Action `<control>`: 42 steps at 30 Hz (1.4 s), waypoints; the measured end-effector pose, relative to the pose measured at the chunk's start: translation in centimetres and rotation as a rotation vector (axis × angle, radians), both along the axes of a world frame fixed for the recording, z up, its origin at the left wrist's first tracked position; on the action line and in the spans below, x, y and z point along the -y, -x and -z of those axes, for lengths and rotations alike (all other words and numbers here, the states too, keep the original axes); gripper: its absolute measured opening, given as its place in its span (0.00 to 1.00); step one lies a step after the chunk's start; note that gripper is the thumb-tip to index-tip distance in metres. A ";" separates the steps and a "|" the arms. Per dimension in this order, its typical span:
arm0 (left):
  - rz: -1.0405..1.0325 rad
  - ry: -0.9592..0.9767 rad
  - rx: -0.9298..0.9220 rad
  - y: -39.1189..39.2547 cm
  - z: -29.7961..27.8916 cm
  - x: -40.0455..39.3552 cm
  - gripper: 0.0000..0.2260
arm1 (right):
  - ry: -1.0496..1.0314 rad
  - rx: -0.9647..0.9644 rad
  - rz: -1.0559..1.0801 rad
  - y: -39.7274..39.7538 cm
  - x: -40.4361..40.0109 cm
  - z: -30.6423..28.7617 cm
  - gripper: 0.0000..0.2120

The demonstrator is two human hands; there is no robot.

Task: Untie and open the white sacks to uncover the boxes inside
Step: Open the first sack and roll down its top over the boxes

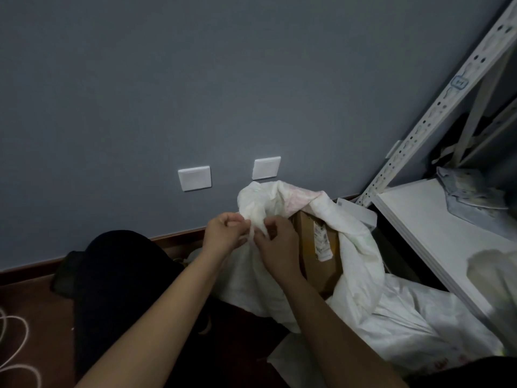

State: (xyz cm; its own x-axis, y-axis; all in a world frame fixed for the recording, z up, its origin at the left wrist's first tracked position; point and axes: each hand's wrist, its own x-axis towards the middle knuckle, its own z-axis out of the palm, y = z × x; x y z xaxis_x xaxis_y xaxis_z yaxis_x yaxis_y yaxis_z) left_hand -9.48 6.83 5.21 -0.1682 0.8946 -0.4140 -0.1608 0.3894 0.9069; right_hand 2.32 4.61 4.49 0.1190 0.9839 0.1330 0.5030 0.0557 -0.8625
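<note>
Left hand (pixel 223 233) pinches the gathered neck of the white sack (pixel 260 203), fingers curled round the cloth. Right hand (pixel 275 242) just beside it – pinching the same bunched neck. Sack stands against the grey wall (pixel 195 79), its right side already open – cardboard box (pixel 319 247) exposed inside. Second sack (pixel 414 326) lies lower right, beside the white shelf (pixel 436 228).
</note>
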 end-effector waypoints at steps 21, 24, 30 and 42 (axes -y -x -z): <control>0.967 -0.262 -0.730 3.1 -2.0 0.9 0.16 | -0.031 1.425 -0.978 -3.9 -7.0 -2.9 0.22; 1.035 -0.159 -0.851 3.9 -3.1 1.0 0.17 | 0.231 1.431 -0.948 -4.0 -6.2 -3.6 0.16; 0.790 -0.266 -1.239 -1.1 -0.8 2.9 0.20 | 0.473 1.047 -0.725 -4.8 -6.7 -4.5 0.16; 0.659 -0.284 -1.200 -2.7 0.9 1.5 0.20 | 0.508 0.955 -0.799 -5.2 -7.3 -3.3 0.18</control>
